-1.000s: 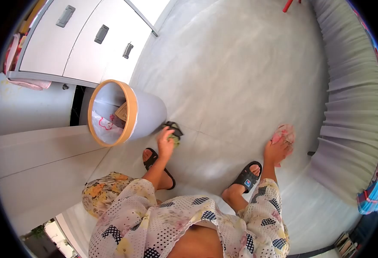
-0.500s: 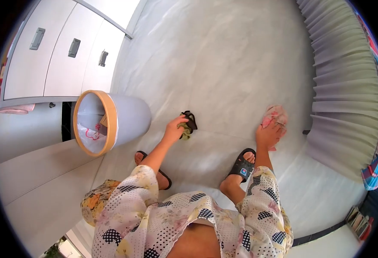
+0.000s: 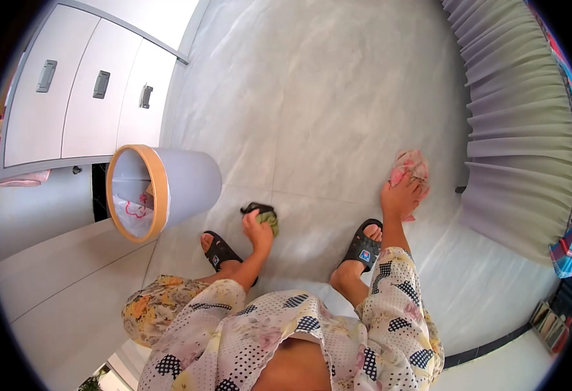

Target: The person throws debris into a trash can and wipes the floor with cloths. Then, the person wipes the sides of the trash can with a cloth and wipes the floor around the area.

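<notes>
My left hand (image 3: 256, 228) is closed around a crumpled black and olive-green cloth (image 3: 269, 220), close above or on the floor in front of my left slipper (image 3: 219, 253). Whether that bundle is one piece or two, I cannot tell. Over on the right, my right hand (image 3: 401, 197) grips a pink patterned cloth (image 3: 409, 164). This cloth bunches out beyond the fingers, and a small pink end shows beside the wrist. My right slipper (image 3: 362, 246), black with a small badge, stands to the left of that forearm.
A grey bin (image 3: 191, 182) with an orange rim and a plastic liner stands left, holding some litter. Behind it are white drawers (image 3: 90, 98) with metal handles. A pleated grey-green bed skirt (image 3: 514, 130) borders the right side. Marbled tiles (image 3: 338, 98) cover the floor.
My left hand has moved left and back toward my feet with the black and green cloth. My right hand stays nearly in place on the pink cloth. The view has shifted slightly.
</notes>
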The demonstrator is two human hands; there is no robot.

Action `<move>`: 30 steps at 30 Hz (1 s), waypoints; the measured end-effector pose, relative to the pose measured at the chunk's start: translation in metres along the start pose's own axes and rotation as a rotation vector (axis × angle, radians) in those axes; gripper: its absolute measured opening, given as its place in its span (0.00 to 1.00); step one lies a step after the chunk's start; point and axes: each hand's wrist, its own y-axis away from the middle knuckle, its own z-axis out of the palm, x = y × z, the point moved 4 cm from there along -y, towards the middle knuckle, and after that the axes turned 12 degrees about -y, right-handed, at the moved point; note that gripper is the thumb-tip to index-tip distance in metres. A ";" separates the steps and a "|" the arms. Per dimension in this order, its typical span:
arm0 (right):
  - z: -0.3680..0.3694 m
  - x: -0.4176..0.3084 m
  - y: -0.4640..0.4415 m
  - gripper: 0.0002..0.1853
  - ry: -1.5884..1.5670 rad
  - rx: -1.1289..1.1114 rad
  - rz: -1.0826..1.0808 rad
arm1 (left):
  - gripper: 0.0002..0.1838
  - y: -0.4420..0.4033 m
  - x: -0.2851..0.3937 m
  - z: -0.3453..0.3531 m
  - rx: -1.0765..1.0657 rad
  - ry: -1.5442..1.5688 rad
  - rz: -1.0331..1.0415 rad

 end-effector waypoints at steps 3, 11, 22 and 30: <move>0.003 0.002 0.000 0.39 -0.009 -0.012 0.013 | 0.25 -0.042 0.043 0.019 -0.040 0.172 0.153; -0.002 0.002 0.000 0.39 -0.025 0.021 -0.007 | 0.25 -0.132 0.036 -0.025 -0.317 0.478 0.078; 0.000 0.002 0.001 0.38 -0.050 0.022 -0.013 | 0.40 -0.148 0.071 0.029 -0.708 0.334 0.310; -0.004 -0.001 0.001 0.37 -0.046 0.042 -0.022 | 0.39 -0.089 0.121 0.006 -0.846 -0.232 0.816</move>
